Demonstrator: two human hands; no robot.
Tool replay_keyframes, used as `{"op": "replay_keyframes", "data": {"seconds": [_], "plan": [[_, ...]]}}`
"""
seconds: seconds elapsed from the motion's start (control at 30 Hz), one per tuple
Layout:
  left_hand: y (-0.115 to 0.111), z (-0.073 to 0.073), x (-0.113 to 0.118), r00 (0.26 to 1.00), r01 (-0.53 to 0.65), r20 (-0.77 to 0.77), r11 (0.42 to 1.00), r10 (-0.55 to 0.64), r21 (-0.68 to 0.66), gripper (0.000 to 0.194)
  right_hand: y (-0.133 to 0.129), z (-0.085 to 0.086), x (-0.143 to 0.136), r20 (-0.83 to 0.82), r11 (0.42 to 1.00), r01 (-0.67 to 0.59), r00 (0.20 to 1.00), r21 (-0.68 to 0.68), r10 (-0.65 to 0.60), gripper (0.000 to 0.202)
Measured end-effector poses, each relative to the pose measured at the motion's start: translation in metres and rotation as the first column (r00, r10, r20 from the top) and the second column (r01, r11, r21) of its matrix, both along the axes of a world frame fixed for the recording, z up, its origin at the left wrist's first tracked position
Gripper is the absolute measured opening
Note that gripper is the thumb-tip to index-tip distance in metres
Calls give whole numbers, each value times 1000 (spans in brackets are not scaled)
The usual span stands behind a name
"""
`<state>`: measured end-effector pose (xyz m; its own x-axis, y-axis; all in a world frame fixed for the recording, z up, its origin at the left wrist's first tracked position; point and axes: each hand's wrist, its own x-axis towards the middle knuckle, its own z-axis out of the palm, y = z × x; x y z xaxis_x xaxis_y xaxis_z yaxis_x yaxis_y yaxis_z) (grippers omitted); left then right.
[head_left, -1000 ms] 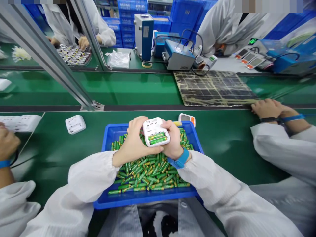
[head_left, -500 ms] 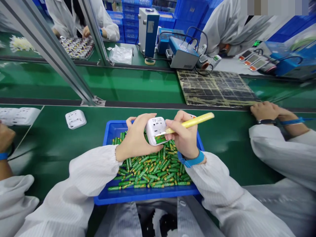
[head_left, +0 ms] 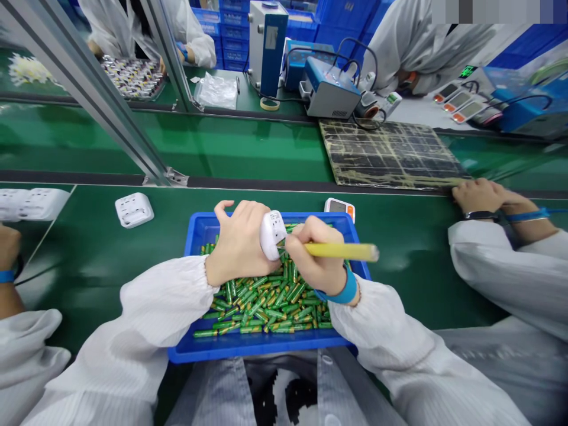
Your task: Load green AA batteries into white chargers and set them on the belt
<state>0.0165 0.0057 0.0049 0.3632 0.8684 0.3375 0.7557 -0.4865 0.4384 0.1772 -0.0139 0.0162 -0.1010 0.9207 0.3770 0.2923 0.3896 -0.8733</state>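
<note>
My left hand (head_left: 242, 242) is closed around a small white plastic device (head_left: 268, 235), which is tilted so its back faces right. In my right hand (head_left: 318, 260) is a yellow-handled tool (head_left: 344, 251) with a thin tip, gripped like a pen. Its tip meets the device's lower right edge, at the battery compartment; my fingers partly hide the contact. Beneath both hands lies a blue tray (head_left: 222, 355) full of loose green batteries (head_left: 266, 310) with gold-coloured ends.
A similar white device (head_left: 134, 210) lies left of the tray. Behind its far right corner is a white handheld meter (head_left: 340, 207). A metal post (head_left: 110, 106) rises at left. A co-worker's hands (head_left: 481, 198) rest at right; another hand (head_left: 7, 248) is at far left.
The white device has turned further on its side, so less of its back shows. My right hand and the yellow tool have swung lower and flatter, uncovering the handheld meter.
</note>
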Motion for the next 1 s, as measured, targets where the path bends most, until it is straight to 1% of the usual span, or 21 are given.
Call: {"op": "replay_keyframes", "data": {"seconds": [0.07,0.1,0.13,0.17,0.2,0.23,0.27,0.3,0.37,0.4,0.47,0.63,0.7,0.83,0.93,1.0], "plan": [[0,3,-1,998,-14,-61,1000,15,15,48,3,-1,3,191,998,14,981,67,-27,29],[0,5,-1,998,-26,-59,1000,26,2,48,7,-2,5,250,995,44,966,84,-64,28],[0,6,-1,998,-45,-36,999,44,-14,50,11,-4,8,278,991,88,954,97,-112,27],[0,7,-1,998,-65,0,998,65,-26,52,16,-5,10,270,983,144,948,112,-169,26],[-1,8,-1,996,-76,40,997,77,-31,54,20,-7,13,217,970,204,949,132,-229,27],[-1,8,-2,994,-76,80,997,78,-32,55,23,-8,15,120,954,261,953,145,-279,29],[0,8,-2,991,-63,116,997,67,-35,56,25,-8,17,-6,942,305,952,138,-307,30],[0,7,-3,987,-41,151,998,48,-47,56,25,-8,18,-141,939,326,940,110,-310,31],[0,6,-3,974,-2,226,995,25,-100,59,23,-6,18,-369,957,291,892,23,-262,31],[1,5,-4,965,3,262,992,30,-123,61,22,-5,17,-439,969,248,868,-22,-232,31],[1,5,-4,951,-4,305,991,45,-135,63,19,-3,15,-507,981,174,840,-85,-193,30],[1,5,-4,944,15,330,996,15,-90,62,18,-3,12,-527,983,93,834,-158,-164,29],[1,5,-4,942,10,335,997,15,-73,62,19,-4,11,-524,984,92,837,-153,-160,29],[1,5,-3,935,-33,350,997,57,-74,65,18,-4,11,-528,986,110,833,-128,-162,30],[1,4,-3,932,-37,358,998,54,-52,64,16,-4,9,-526,984,89,836,-153,-157,30],[1,3,-3,923,-31,382,999,39,-27,62,14,-4,7,-541,979,80,824,-187,-170,30]]}}
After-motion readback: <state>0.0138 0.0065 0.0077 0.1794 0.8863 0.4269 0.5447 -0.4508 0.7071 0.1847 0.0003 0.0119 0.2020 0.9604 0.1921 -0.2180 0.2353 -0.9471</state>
